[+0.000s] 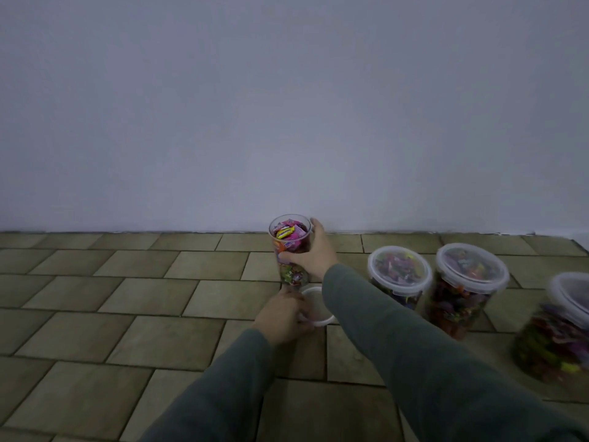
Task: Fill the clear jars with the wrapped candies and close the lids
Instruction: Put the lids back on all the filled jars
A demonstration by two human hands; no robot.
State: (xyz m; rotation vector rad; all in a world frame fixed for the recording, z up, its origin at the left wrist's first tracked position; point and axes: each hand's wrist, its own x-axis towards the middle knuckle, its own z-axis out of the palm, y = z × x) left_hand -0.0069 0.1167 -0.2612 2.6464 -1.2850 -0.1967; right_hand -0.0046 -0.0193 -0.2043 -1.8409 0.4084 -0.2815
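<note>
We hold the open jar (pixel 291 250), packed with wrapped candies (pixel 288 233) to its rim, upright on the tiled floor (pixel 127 298) with our right hand (pixel 310 256), its fingers (pixel 291 257) curled round the wall, while our left hand (pixel 282 317) at 6 o'clock of the jar grips the loose lid (pixel 317 306). To close it well, we judge we should steady the jar, set the lid level over the mouth and press evenly around the rim. 3 lidded jars (pixel 400 275) stand at 3 o'clock.
</note>
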